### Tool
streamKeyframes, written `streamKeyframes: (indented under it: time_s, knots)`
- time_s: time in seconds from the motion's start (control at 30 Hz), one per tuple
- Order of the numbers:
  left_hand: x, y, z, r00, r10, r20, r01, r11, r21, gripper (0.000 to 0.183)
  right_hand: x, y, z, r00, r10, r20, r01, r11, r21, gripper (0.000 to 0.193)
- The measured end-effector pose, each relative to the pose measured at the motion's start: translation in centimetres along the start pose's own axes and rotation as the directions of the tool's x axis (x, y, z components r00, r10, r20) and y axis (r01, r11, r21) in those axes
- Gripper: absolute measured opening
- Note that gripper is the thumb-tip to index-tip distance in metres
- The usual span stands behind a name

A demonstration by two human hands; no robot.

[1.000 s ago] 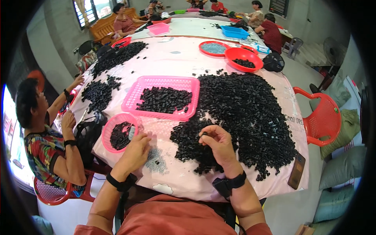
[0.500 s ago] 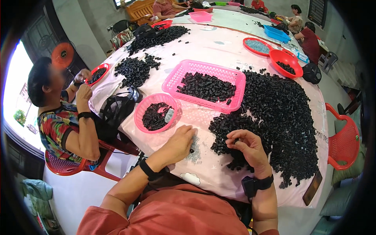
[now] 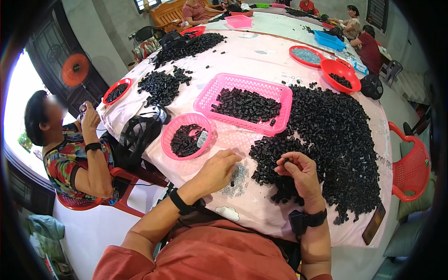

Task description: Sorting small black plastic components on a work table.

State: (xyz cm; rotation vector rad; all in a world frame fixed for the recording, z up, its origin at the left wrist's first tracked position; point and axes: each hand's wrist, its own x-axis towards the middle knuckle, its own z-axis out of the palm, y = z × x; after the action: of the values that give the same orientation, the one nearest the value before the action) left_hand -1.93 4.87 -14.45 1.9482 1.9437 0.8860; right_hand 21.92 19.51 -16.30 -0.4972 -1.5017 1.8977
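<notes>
My right hand (image 3: 302,176) is closed in a pinch on a small black plastic piece (image 3: 287,161). It hovers over the near edge of a big pile of like black plastic pieces (image 3: 343,149). To its left, my left hand (image 3: 213,171) reaches over a small heap of thin silvery pins (image 3: 239,179), with thumb and fingers drawn together. What those fingertips hold, if anything, is too small to tell. Beyond my left hand stands a round pink basket (image 3: 164,140) with black parts and a small grey packet inside. A rectangular pink basket (image 3: 242,125) farther off holds more black pieces.
At the left, a co-worker (image 3: 79,149) sits with raised hands near a red tray (image 3: 127,81). Red bowls (image 3: 354,77) and a blue basket (image 3: 329,39) stand at far right. A phone (image 3: 373,225) lies at the right edge, by a red chair (image 3: 410,168).
My left hand has shifted slightly right, its fingertips now by the pins. My right hand has moved a little right, showing the black piece. The co-worker has leaned back, hands drawn away from the tray.
</notes>
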Motion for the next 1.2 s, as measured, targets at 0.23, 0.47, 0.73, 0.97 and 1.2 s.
streamKeyframes:
  time_s: [0.23,0.47,0.73,0.97,1.2]
  knots:
    - [2.7,-0.8,2.2,0.997,0.065,-0.037,-0.062,0.994,0.091,0.015,0.1,0.1,0.1,0.999,0.037,-0.039,-0.038,0.999,-0.015,0.016]
    - [4.1,-0.7,3.3,0.998,0.019,0.054,-0.027,0.987,0.156,0.011,0.1,-0.3,0.6,0.999,0.042,-0.027,-0.043,0.998,-0.040,0.018]
    - [4.5,-0.4,3.3,0.996,-0.055,0.073,0.045,0.990,0.136,0.012,0.0,0.0,0.3,0.998,0.058,-0.038,-0.059,0.998,-0.015,0.024]
    - [4.5,-0.2,3.2,0.996,-0.063,0.066,0.057,0.994,0.094,0.012,0.0,0.2,0.1,0.997,0.063,-0.032,-0.064,0.998,-0.001,0.027]
    - [4.5,1.2,1.5,0.983,-0.153,0.099,0.173,0.954,-0.246,0.013,0.1,0.3,0.4,0.997,0.047,-0.056,-0.048,0.999,-0.019,0.018]
